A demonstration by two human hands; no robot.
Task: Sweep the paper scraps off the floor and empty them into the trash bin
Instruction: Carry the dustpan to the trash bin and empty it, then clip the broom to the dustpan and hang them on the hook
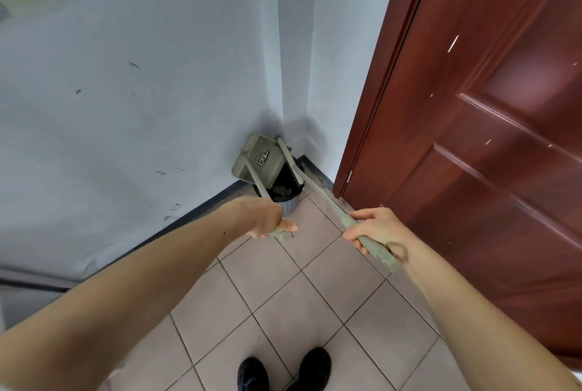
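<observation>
**Dustpan tipped over the corner bin**

Dustpan (255,158) tilts above the trash bin (285,193) in the wall corner beside the door (472,126). Our left hand (267,219) curls its fingers tight round the dustpan's handle; our right hand (374,230) wraps the broom (318,190) handle the same way, shoes (283,371) on tile.

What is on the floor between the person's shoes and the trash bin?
In the head view, only bare floor tiles lie between the shoes and the trash bin; no paper scraps show there.
</observation>
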